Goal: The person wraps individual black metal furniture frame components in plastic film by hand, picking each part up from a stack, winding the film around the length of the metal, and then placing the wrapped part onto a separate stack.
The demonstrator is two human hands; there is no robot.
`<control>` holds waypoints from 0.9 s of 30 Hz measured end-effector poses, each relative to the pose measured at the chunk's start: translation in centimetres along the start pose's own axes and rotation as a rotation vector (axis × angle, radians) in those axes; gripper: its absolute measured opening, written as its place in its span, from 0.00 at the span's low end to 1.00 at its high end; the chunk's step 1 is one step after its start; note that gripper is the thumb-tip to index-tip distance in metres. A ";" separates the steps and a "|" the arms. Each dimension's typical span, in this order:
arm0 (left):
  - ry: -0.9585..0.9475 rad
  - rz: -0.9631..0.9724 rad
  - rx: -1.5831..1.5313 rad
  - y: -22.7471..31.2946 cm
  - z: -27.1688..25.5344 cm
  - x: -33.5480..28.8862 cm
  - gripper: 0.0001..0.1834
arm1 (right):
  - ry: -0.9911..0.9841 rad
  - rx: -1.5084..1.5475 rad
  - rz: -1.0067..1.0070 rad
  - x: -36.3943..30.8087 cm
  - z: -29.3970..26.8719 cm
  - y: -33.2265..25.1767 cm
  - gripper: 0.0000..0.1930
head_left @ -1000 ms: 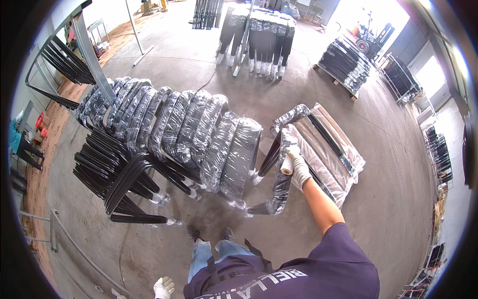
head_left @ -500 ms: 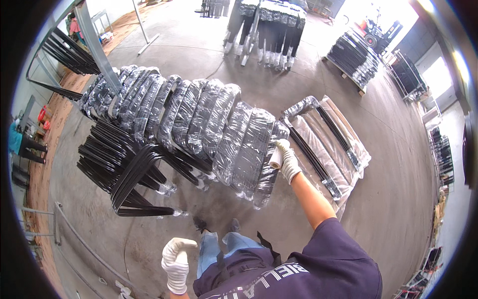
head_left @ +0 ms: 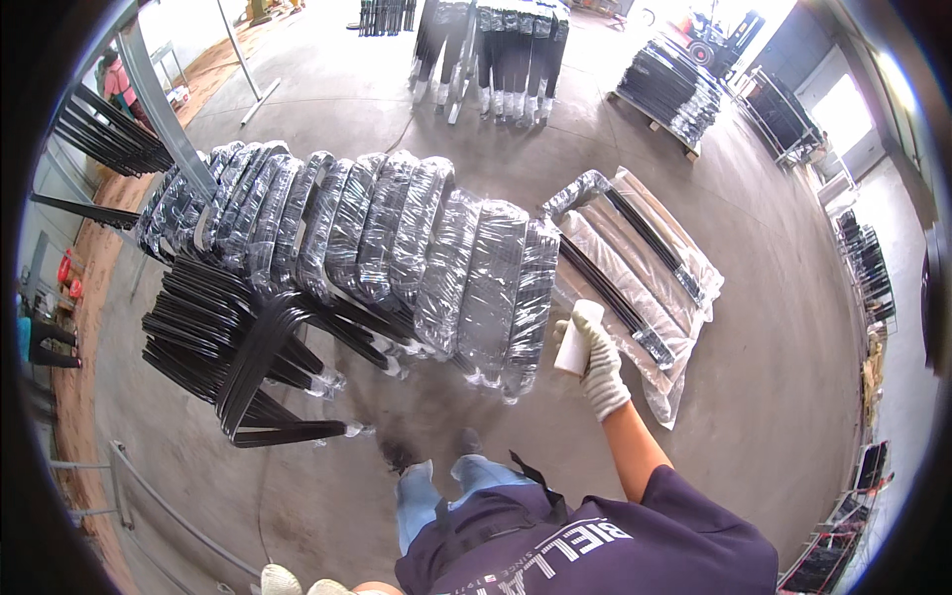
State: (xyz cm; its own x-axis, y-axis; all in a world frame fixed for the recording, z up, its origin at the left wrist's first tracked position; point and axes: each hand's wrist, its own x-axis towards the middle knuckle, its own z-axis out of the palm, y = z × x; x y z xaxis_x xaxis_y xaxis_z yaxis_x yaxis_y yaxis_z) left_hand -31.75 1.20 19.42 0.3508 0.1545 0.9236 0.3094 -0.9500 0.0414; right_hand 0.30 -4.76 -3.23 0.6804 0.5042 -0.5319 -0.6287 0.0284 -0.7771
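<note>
My right hand (head_left: 603, 369), in a white knit glove, grips a small white roll (head_left: 572, 349), which looks like stretch film. It is held beside the near end of a row of black metal frames wrapped in clear film (head_left: 493, 283), a little apart from them. At the lower edge, only part of my gloved left hand (head_left: 288, 582) shows; its fingers are mostly cut off. Bare black bent tubes (head_left: 268, 347) lie bundled against the row's left side.
To the right, black tubular parts (head_left: 617, 293) rest on a film-covered stack (head_left: 650, 248). Farther off stand more wrapped frames (head_left: 511, 59) and a loaded pallet (head_left: 666, 94), with a forklift (head_left: 709, 45) behind. A grey metal post (head_left: 164, 99) rises at left; a person (head_left: 119, 84) stands beyond.
My right hand has drawn back from the wrapped row toward me with the white roll. My left hand has dropped down and left, mostly out of the picture. The view has shifted slightly.
</note>
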 end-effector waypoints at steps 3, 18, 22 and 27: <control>0.039 0.203 0.121 -2.6 -1.4 -0.7 0.10 | -0.157 -0.120 -0.056 -4.2 2.3 1.6 0.24; -0.534 -1.100 -0.312 -29.9 -3.9 -23.2 0.17 | -0.419 0.130 0.600 -8.7 25.0 25.7 0.21; -0.836 -0.976 -0.250 -34.7 -0.1 -30.2 0.22 | -0.320 0.261 0.396 -8.3 31.9 30.1 0.21; -0.923 -1.269 -0.411 -39.8 1.4 -35.0 0.30 | -0.321 0.299 0.400 -7.7 34.6 33.0 0.20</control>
State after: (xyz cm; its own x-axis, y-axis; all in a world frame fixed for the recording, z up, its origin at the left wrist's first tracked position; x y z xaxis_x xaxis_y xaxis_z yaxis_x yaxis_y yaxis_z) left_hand -55.09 33.94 -15.08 0.4969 0.8116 -0.3073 0.6070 -0.0719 0.7914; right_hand -38.71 22.17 -13.19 0.2500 0.7605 -0.5992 -0.9233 0.0008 -0.3842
